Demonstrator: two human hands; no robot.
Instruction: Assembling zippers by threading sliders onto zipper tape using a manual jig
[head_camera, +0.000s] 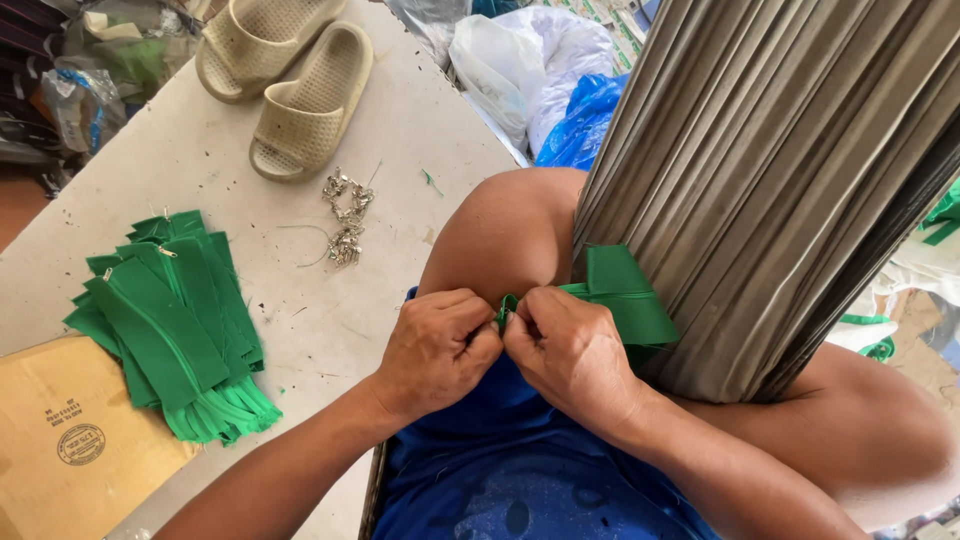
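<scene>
hands: left hand (435, 350) and right hand (570, 355) together, both pinched on green zipper strip (620, 295) over the lap
box: brown cardboard box (70, 440), round stamp, lower left
stack: green strips (165, 320) on grey table (200, 140)
room: sandals (290, 70), plastic bags (530, 60)

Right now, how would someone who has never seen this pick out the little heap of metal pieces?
Start at the pale work surface. Below the two beige slippers and right of the green strip stack lies the metal heap. It alone is silvery and tangled.
</scene>
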